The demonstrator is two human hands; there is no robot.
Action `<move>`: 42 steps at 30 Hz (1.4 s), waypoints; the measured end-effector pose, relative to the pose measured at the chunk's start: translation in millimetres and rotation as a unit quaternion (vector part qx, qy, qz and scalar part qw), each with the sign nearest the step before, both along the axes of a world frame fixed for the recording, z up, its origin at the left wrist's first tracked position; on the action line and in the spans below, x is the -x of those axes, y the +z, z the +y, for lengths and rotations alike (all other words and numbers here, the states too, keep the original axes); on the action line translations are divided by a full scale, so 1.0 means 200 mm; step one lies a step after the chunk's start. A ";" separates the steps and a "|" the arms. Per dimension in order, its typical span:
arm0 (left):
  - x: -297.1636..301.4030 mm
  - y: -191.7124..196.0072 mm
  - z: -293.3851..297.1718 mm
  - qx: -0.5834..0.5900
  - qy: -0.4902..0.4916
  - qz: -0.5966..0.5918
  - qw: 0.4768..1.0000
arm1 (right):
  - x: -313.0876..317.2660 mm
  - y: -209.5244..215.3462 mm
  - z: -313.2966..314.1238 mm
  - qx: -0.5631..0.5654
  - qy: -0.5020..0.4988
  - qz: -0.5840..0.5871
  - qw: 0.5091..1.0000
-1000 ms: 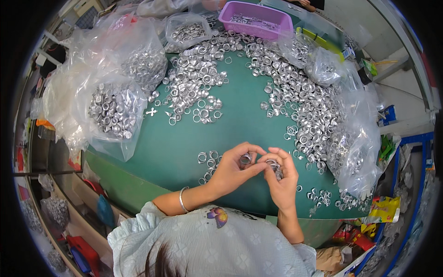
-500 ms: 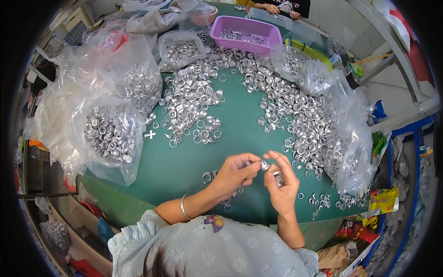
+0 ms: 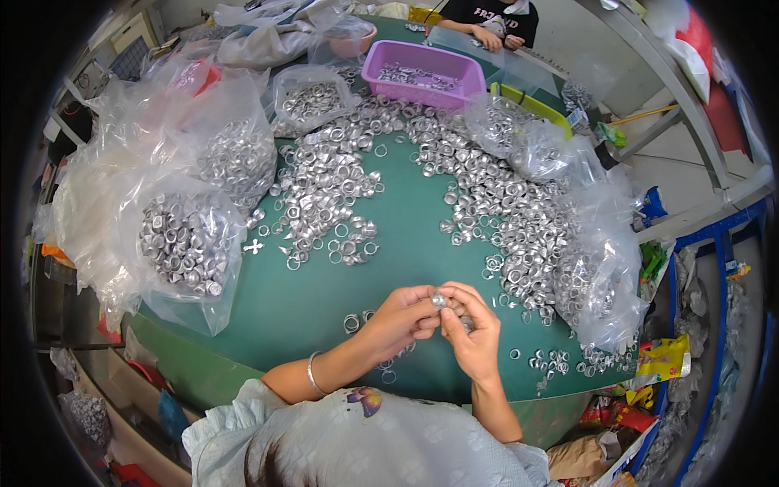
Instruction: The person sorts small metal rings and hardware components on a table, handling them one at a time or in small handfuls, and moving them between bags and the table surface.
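Over the near middle of the table, my left hand (image 3: 402,318) and my right hand (image 3: 474,334) meet at the fingertips. Between them sits a silver ring (image 3: 439,299), pinched by fingers of both hands. More metal rings (image 3: 467,323) show in the curled palm of my right hand. Whether my left hand's folded fingers hold others is hidden. A few rings (image 3: 351,323) lie on the green table (image 3: 398,235) beside my left wrist, partly covered by it. Two large heaps of rings spread ahead, a left heap (image 3: 329,183) and a right heap (image 3: 519,219).
Clear plastic bags of rings (image 3: 185,243) stand at the left; another bag (image 3: 596,276) edges the right heap. A purple basket (image 3: 423,75) and a clear tub (image 3: 312,99) stand at the back. Across the table, a person's hands (image 3: 489,37) are at work. Small rings (image 3: 550,362) lie near right.
My hands have closed together; my right fingers, raised and apart before, now bend onto the ring at my left fingertips. The whole view has shifted slightly.
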State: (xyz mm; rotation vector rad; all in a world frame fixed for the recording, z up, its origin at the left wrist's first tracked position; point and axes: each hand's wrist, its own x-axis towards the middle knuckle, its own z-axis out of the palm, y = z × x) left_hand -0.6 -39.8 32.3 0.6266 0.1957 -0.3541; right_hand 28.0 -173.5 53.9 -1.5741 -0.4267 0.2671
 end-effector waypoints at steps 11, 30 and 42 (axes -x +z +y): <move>-0.01 0.00 -0.07 -0.033 0.024 -0.077 0.996 | -0.06 -0.08 -0.07 -0.330 0.021 0.303 0.894; 0.01 -0.05 -0.06 -0.325 0.148 -0.182 0.916 | -0.04 -0.08 -0.07 -0.227 -0.007 0.231 0.946; -0.02 -0.06 -0.01 -0.527 0.215 -0.311 0.761 | -0.01 -0.10 -0.02 -0.147 0.028 0.226 0.963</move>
